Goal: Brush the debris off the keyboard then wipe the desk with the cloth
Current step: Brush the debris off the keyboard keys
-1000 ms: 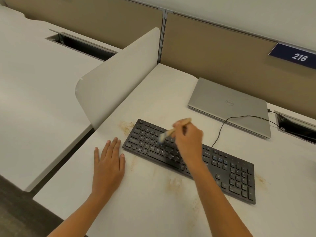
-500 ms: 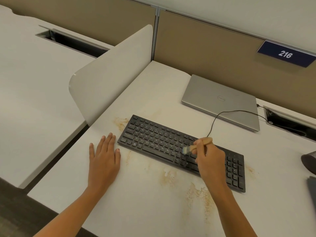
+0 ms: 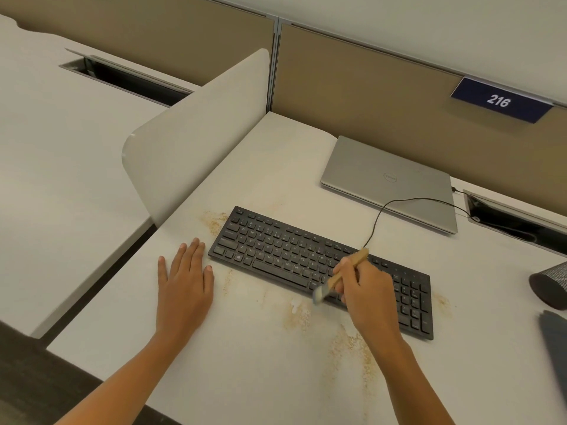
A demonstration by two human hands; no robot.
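Open bench [image 3: 276,167] runs far of the keyboard [image 3: 285,256] up to the tan partition wall [image 3: 368,87], which closes the far side. A white divider panel [image 3: 196,142] walls off the left. The shut laptop [image 3: 389,182] fills the far right, with a thin cable [image 3: 414,198] looping over its near corner. A dark object [image 3: 549,289] and a grey cloth [image 3: 557,348] crowd the right edge. The left hand [image 3: 184,286] lies flat just left of the keyboard. The right hand [image 3: 371,299], gripping a brush [image 3: 346,269], covers its near middle. The near strip is passable, strewn with debris [image 3: 352,342].

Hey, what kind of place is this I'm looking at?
Probably an open-plan office cubicle: tan partition panels behind the desk, a numbered sign reading 216, and a closed laptop behind a black keyboard.
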